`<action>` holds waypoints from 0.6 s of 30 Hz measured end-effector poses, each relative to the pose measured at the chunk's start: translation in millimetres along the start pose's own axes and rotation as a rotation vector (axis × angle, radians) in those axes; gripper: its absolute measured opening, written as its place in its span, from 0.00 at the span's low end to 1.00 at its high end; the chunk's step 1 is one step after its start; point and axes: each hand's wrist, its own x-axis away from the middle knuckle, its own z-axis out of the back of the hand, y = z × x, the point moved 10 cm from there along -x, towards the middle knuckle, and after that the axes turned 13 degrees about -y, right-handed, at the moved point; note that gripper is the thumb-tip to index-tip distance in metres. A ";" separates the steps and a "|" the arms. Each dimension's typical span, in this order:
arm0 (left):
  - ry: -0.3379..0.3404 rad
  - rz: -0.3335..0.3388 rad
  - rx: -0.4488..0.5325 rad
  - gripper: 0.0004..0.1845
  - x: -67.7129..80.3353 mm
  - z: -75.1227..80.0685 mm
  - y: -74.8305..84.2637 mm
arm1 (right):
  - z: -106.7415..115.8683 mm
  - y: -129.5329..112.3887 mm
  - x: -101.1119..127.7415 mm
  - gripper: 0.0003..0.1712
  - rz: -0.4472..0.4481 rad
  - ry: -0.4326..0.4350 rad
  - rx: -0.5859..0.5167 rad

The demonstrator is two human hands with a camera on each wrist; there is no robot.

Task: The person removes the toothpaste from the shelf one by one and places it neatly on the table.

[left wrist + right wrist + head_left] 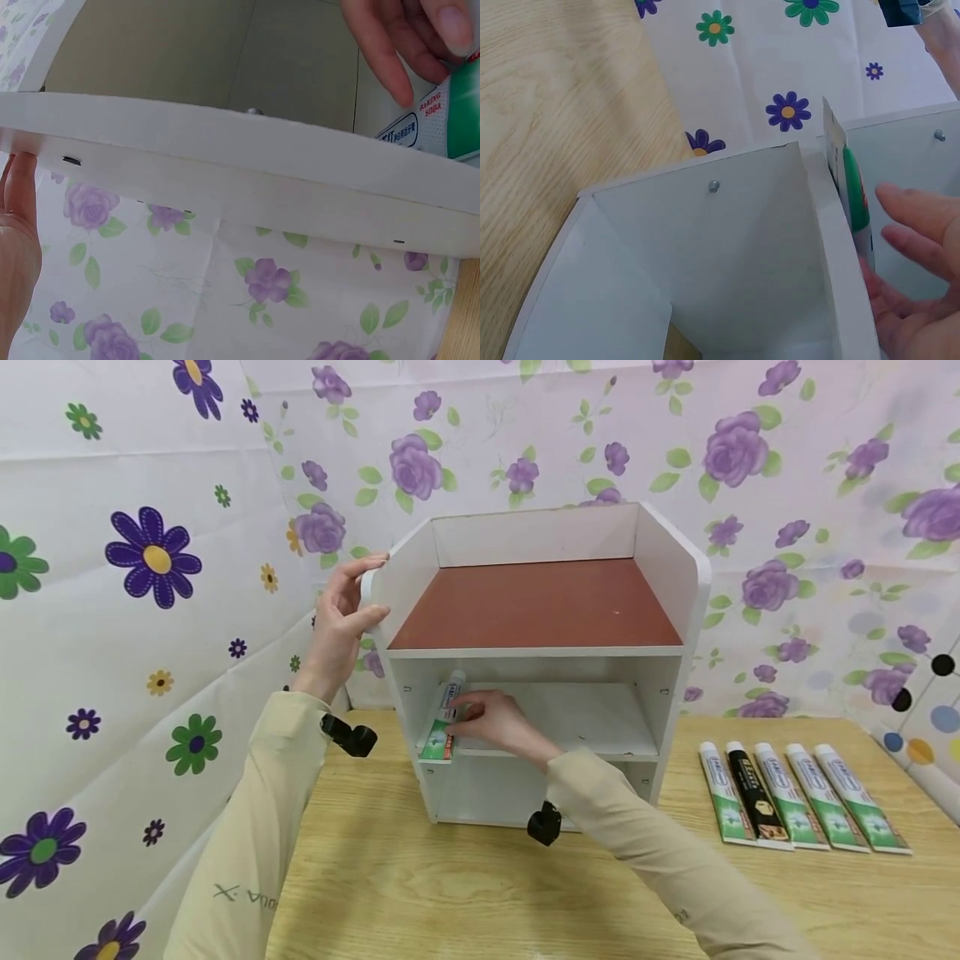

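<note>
A white shelf unit (pixel 547 664) with a brown top stands on the table. My left hand (pixel 341 622) holds the rounded front corner of its left side panel, thumb and fingers spread at the edge. On the middle shelf, against the left wall, lies a white and green toothpaste tube (pixel 438 731), cap toward the back and flat end at the shelf's front edge. My right hand (pixel 495 720) reaches into this compartment, its loosely bent fingers right beside the tube. In the right wrist view, a gap shows between the upper fingers (pixel 915 217) and the tube (pixel 851 184).
Several toothpaste tubes (pixel 795 797) lie side by side on the wooden table (pixel 450 893), right of the unit; one is black. Below the middle shelf is a lower compartment (pixel 491 789). Flowered cloth (pixel 517 435) hangs behind and to the left.
</note>
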 end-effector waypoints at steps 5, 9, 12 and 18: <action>0.001 -0.005 0.006 0.25 0.3 -0.1 -1.7 | -3.1 -2.1 -4.1 0.18 -0.057 0.023 0.034; 0.007 -0.004 0.005 0.25 1.4 -0.1 -2.6 | -8.7 -8.0 -5.3 0.16 -0.077 0.030 0.074; 0.009 -0.007 0.015 0.25 1.2 -0.3 -2.1 | -12.2 -15.5 -6.1 0.15 -0.078 0.033 0.104; 0.006 -0.012 0.029 0.25 -0.9 -2.6 0.1 | -16.9 -25.6 -10.5 0.15 -0.109 0.044 0.130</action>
